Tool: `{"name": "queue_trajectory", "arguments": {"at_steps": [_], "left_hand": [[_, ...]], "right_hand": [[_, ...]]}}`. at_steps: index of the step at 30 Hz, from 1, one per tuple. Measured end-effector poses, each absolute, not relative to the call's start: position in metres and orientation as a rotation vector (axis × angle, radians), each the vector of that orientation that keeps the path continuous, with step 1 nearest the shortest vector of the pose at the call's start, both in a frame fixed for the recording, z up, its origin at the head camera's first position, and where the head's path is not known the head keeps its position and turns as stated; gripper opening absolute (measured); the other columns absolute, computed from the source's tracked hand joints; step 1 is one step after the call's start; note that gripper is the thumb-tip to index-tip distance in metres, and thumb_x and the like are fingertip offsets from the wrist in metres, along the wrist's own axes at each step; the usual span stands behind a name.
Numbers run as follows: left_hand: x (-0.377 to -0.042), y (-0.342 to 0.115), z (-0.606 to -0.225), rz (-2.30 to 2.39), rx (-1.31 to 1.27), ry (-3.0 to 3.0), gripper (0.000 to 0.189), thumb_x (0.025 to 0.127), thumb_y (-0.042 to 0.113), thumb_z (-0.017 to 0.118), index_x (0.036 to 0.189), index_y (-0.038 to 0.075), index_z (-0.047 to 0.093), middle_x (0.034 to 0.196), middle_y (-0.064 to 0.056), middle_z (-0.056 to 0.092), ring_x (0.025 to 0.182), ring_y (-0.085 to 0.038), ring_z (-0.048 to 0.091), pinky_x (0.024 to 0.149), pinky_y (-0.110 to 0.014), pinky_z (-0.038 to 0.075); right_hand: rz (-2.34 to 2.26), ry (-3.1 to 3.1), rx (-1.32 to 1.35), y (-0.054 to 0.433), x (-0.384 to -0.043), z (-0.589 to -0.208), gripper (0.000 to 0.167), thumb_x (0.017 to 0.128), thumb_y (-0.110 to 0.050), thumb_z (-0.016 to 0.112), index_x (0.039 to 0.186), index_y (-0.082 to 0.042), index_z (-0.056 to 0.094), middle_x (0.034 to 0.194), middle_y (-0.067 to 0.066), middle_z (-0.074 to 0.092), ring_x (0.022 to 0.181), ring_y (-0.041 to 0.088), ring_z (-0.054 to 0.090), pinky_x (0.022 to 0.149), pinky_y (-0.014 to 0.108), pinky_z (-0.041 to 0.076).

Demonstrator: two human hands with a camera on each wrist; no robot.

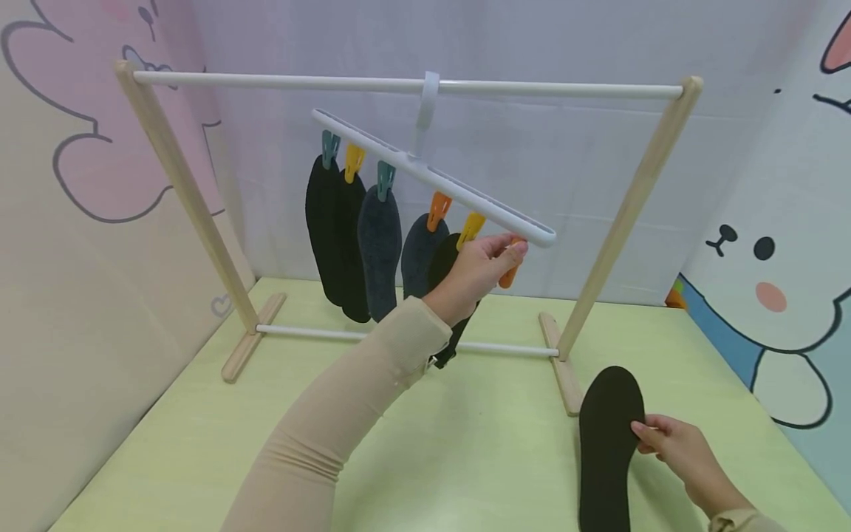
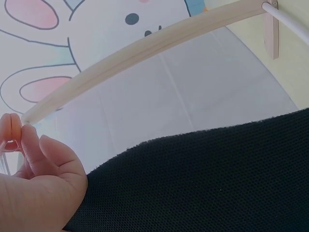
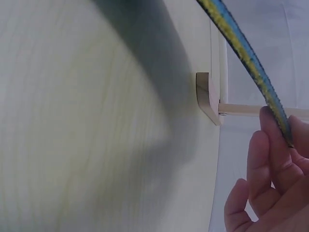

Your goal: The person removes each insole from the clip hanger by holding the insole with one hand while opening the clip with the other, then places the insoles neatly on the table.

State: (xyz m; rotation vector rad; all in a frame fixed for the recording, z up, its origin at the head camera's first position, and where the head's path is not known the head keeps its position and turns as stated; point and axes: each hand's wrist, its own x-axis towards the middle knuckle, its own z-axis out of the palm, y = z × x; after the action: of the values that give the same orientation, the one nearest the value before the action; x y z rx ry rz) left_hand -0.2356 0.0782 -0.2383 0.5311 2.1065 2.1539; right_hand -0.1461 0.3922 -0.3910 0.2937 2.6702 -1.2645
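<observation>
At the low right end of a tilted white hanger (image 1: 479,199), my left hand (image 1: 468,277) pinches an orange clothespin (image 1: 509,272) by its upper end. The left wrist view shows the same orange clothespin (image 2: 14,128) at the fingertips. My right hand (image 1: 685,454) grips a dark shoe insole (image 1: 606,443) by its edge, thumb on the near face, over the table. In the right wrist view, the insole's thin edge (image 3: 256,67) looks yellow and blue between thumb and fingers. Several insoles hang from the hanger, among them a dark blue one (image 1: 380,247).
The hanger hooks over the white top bar (image 1: 545,89) of a wooden rack. A yellow clothespin (image 1: 471,229) and a black insole (image 1: 444,255) hang close beside my left hand. The rack's right foot (image 1: 561,369) stands near the held insole on the pale table (image 1: 425,458).
</observation>
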Motion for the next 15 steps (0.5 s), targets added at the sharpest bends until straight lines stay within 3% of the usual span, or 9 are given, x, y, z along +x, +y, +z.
{"name": "queue_trajectory", "arguments": {"at_steps": [15], "left_hand": [[-0.2371, 0.0778, -0.2382, 2.140, 0.500, 2.113, 0.036, 0.097, 0.019, 0.057, 0.130, 0.002, 0.058, 0.107, -0.008, 0.063, 0.090, -0.011, 0.050, 0.087, -0.029, 0.043]], "right_hand": [[-1.252, 2.656, 0.307, 0.3922, -0.1446, -0.3961, 0.036, 0.100, -0.019, 0.052, 0.108, 0.015, 0.056, 0.074, -0.002, 0.064, 0.070, 0.008, 0.059, 0.068, 0.030, 0.046]]}}
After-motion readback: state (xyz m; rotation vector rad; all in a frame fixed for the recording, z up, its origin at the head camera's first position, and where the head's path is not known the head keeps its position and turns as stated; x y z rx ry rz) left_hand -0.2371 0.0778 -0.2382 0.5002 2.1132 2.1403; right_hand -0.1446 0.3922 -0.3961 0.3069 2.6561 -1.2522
